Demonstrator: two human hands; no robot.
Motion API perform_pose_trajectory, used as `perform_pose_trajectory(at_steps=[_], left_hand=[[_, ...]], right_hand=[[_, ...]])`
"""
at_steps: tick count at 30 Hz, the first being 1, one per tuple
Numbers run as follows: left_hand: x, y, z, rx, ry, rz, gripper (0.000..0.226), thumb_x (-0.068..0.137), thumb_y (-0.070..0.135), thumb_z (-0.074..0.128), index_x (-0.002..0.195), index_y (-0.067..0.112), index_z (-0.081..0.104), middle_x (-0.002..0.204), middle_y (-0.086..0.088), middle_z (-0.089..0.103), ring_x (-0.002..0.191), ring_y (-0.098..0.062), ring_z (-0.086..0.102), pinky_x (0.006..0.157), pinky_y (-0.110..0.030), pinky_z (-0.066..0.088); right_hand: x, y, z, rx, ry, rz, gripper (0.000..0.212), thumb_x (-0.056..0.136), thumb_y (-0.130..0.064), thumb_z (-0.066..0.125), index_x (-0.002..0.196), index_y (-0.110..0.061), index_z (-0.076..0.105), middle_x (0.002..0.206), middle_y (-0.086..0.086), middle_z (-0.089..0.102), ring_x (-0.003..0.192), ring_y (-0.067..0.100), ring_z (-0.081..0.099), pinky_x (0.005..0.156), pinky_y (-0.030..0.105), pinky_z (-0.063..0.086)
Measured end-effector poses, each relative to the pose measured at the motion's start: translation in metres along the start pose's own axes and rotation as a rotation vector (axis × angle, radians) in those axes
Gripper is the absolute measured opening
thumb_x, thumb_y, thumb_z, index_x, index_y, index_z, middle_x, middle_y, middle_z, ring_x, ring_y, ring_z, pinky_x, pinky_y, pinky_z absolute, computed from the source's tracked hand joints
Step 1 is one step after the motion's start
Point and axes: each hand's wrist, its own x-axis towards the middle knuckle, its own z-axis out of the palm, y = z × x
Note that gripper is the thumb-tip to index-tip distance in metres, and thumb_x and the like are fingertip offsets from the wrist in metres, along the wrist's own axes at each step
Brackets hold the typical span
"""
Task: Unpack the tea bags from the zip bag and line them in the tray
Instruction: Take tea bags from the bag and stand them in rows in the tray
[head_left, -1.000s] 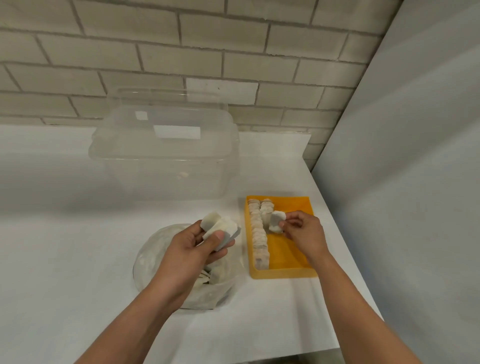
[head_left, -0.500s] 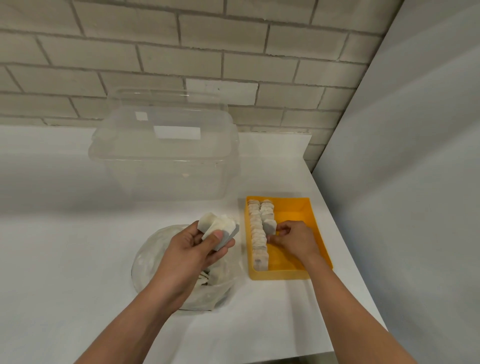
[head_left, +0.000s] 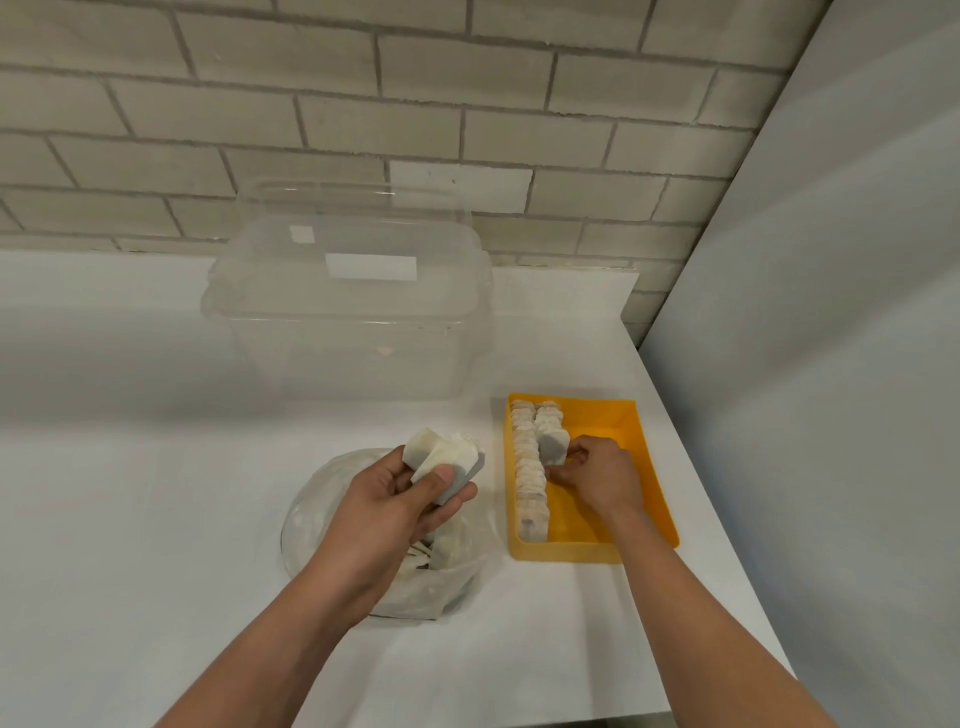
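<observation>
Our right hand (head_left: 597, 478) pinches a tea bag (head_left: 553, 448) upright at the near end of the second row (head_left: 548, 418) in the orange tray (head_left: 566, 552). Just left, our left hand (head_left: 395, 501) grips a spare stack (head_left: 441, 457) above the zip bag (head_left: 317, 509).

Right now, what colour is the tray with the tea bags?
Yellow-orange tray, clearest in the head view.
</observation>
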Motion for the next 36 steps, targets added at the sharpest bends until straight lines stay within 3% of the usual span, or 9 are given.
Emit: perform_pose_trajectory(at_steps=[6,8,10,13,16,22,28,31,36], left_hand=[[-0.002,0.002,-0.002,-0.015,-0.03,-0.011,0.028,0.102,-0.006,0.053,0.123,0.005,0.067,0.121,-0.01,0.076,0.112,-0.027,0.074,0.094,-0.028,0.059],[-0.003,0.002,-0.002,-0.003,-0.036,0.002,0.027,0.102,-0.004,0.056,0.124,0.005,0.067,0.121,-0.011,0.076,0.112,-0.027,0.074,0.092,-0.027,0.06],[-0.002,0.002,-0.001,0.015,-0.037,0.018,0.026,0.1,-0.003,0.059,0.124,0.005,0.066,0.121,-0.012,0.076,0.111,-0.028,0.074,0.09,-0.027,0.06],[-0.001,0.002,0.003,0.023,-0.041,0.03,0.028,0.098,-0.002,0.065,0.125,0.004,0.066,0.121,-0.012,0.076,0.109,-0.03,0.075,0.089,-0.028,0.061],[-0.001,0.0,0.007,0.022,-0.043,0.043,0.027,0.096,-0.001,0.067,0.123,0.003,0.067,0.119,-0.012,0.076,0.107,-0.031,0.076,0.088,-0.031,0.062],[-0.001,-0.001,0.009,0.02,-0.042,0.026,0.031,0.091,-0.003,0.072,0.121,0.004,0.068,0.118,-0.013,0.076,0.108,-0.03,0.076,0.087,-0.034,0.063],[-0.002,-0.001,0.006,-0.04,-0.092,-0.04,0.024,0.097,0.0,0.065,0.121,0.0,0.07,0.12,-0.018,0.074,0.111,-0.035,0.074,0.092,-0.034,0.061],[-0.003,-0.002,0.006,-0.098,-0.094,-0.047,0.023,0.099,-0.002,0.061,0.121,-0.004,0.066,0.119,-0.02,0.075,0.111,-0.035,0.073,0.091,-0.032,0.061],[-0.001,-0.003,0.006,-0.096,-0.044,0.017,0.025,0.096,0.0,0.067,0.12,-0.005,0.064,0.119,-0.022,0.074,0.114,-0.032,0.073,0.09,-0.03,0.061]], right_hand=[[-0.009,-0.006,-0.014,0.145,0.039,0.058,0.06,0.069,-0.047,0.091,0.119,-0.023,0.069,0.088,-0.007,0.07,0.085,0.012,0.066,0.071,0.026,0.049],[-0.025,-0.021,-0.026,0.271,0.135,0.037,0.05,0.079,-0.044,0.086,0.122,-0.024,0.069,0.089,-0.008,0.07,0.083,0.009,0.064,0.069,0.022,0.048],[-0.048,-0.045,-0.036,0.479,0.193,-0.036,0.029,0.087,-0.041,0.079,0.112,-0.028,0.074,0.091,-0.011,0.072,0.085,0.011,0.068,0.073,0.028,0.058],[-0.086,-0.086,-0.045,0.706,0.017,-0.196,0.014,0.089,-0.032,0.079,0.101,-0.026,0.079,0.095,-0.012,0.076,0.083,0.011,0.071,0.078,0.037,0.062],[-0.106,-0.108,-0.046,0.71,-0.105,-0.27,0.024,0.082,-0.027,0.086,0.104,-0.027,0.077,0.093,-0.01,0.074,0.078,0.018,0.071,0.077,0.037,0.062],[-0.114,-0.114,-0.042,0.759,-0.069,-0.218,0.028,0.077,-0.011,0.089,0.098,-0.026,0.077,0.097,-0.001,0.073,0.081,0.023,0.073,0.082,0.047,0.062],[-0.114,-0.118,-0.047,0.767,-0.056,-0.272,0.029,0.08,-0.001,0.084,0.098,-0.023,0.075,0.094,-0.004,0.077,0.084,0.012,0.074,0.082,0.032,0.062],[-0.114,-0.12,-0.05,0.779,-0.025,-0.278,0.03,0.08,-0.005,0.085,0.102,-0.023,0.075,0.094,-0.007,0.077,0.083,0.011,0.073,0.082,0.029,0.061],[-0.119,-0.118,-0.047,0.728,-0.016,-0.217,0.016,0.084,-0.026,0.084,0.099,-0.023,0.078,0.096,-0.006,0.076,0.088,0.017,0.072,0.082,0.043,0.062]])
